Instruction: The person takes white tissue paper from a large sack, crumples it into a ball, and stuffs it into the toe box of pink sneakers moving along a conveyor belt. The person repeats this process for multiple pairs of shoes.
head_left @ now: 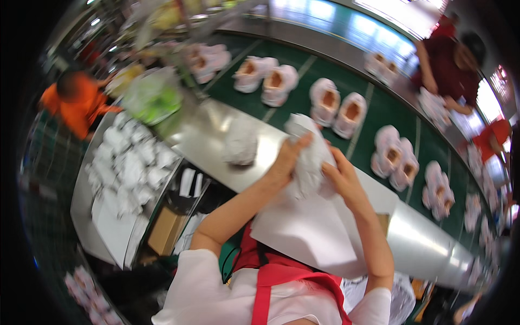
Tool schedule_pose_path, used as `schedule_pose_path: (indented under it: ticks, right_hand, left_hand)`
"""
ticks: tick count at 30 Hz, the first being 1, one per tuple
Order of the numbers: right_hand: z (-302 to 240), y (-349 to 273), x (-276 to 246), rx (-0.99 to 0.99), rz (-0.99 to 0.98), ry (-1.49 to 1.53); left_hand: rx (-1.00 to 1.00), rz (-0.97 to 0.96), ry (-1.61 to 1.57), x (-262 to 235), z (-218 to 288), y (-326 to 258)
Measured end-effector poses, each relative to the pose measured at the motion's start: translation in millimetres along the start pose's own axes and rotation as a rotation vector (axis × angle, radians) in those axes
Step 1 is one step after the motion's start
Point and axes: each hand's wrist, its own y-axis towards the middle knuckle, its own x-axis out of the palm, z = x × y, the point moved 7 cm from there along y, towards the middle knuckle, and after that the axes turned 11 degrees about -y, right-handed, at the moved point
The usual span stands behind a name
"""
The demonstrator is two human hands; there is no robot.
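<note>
In front of me, above the metal ledge, my left hand and my right hand are both closed round a crumpled white paper bundle. Whether anything is inside the paper cannot be made out. Below it, flat white paper sheets lie against the ledge close to my body. Another white paper-wrapped bundle rests on the ledge to the left of my left hand. Just beyond my hands stands a pair of pale shoes on the green conveyor belt.
More pale shoe pairs line the green belt, which curves down to the right. At left, a metal bin holds many paper bundles. A clear bag with green contents sits beyond it. Co-workers stand at left and far right.
</note>
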Motion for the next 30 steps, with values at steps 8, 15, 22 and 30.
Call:
schedule_pose_path:
  ticks: [8,15,22,30]
  right_hand:
    - [-15,-24,-16,-0.201,0.361,-0.625]
    - [-32,-31,-27,-0.245,0.511,-0.864]
    - [4,-36,-105,-0.092,0.711,-0.975]
    - [16,-42,-168,0.110,0.668,-1.168]
  left_hand:
    - [0.082,0.033,-0.070,18,-24,34]
    - [0.009,0.037,-0.187,27,-33,69]
    - [0.600,-0.277,0.890,16,-53,175]
    - [0.371,-0.440,1.492,57,-111,193]
